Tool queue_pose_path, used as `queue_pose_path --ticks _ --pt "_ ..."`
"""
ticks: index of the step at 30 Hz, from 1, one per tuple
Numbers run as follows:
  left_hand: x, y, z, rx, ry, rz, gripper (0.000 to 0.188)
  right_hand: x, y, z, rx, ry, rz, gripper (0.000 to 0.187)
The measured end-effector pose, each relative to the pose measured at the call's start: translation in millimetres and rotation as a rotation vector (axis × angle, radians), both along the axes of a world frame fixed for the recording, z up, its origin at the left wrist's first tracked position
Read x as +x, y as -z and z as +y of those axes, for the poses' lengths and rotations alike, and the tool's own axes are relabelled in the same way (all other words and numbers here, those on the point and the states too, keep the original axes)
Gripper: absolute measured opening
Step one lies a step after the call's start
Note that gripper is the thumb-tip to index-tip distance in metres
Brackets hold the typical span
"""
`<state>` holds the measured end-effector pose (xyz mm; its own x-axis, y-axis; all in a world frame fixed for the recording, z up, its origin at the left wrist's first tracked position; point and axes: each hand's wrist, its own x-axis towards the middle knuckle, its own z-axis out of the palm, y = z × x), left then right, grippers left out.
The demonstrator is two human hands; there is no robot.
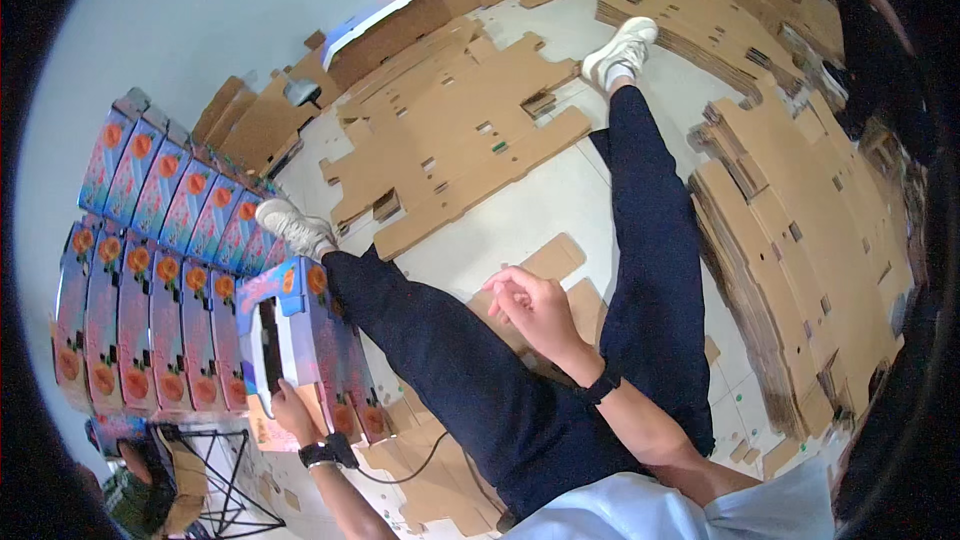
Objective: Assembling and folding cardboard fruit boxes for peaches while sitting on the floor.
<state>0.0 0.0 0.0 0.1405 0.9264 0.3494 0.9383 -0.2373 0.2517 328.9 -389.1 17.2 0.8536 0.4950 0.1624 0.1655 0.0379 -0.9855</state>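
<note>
On my left, a folded printed box (310, 340) in blue, pink and orange stands upright at the end of a row of like boxes, with a long dark opening in its near face. My left hand (293, 413) grips the lower edge of that opening, its fingers partly hidden. Above my lap, between my spread legs, my right hand (528, 310) hangs in the air with its fingers curled in. Nothing shows in it. Below it lie loose brown cardboard pieces (555, 257) on the white floor.
Two rows of printed boxes (165, 315) line the left side. Flat brown cardboard sheets (450, 140) lie ahead, and a tall stack of sheets (800, 240) is at my right. A black folding frame (225, 475) stands at lower left. Another person's dark-clothed leg (870, 60) shows at upper right.
</note>
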Motion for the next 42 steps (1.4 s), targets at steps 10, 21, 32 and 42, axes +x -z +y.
queue_pose_path --ticks 10,21,32,42 --pt "136 -92 -98 -0.023 0.42 -0.254 0.052 9 32 -27 0.198 -0.223 0.329 0.023" --pt "298 32 -262 -0.469 0.818 0.074 0.045 28 84 -59 -0.359 0.199 0.224 0.062" --pt "288 116 -312 -0.411 0.862 -0.031 0.034 27 88 -60 -0.494 0.091 -0.079 0.038" --pt "288 123 -319 -0.267 0.858 -0.06 0.029 44 92 -80 -0.862 -0.162 -0.272 0.024"
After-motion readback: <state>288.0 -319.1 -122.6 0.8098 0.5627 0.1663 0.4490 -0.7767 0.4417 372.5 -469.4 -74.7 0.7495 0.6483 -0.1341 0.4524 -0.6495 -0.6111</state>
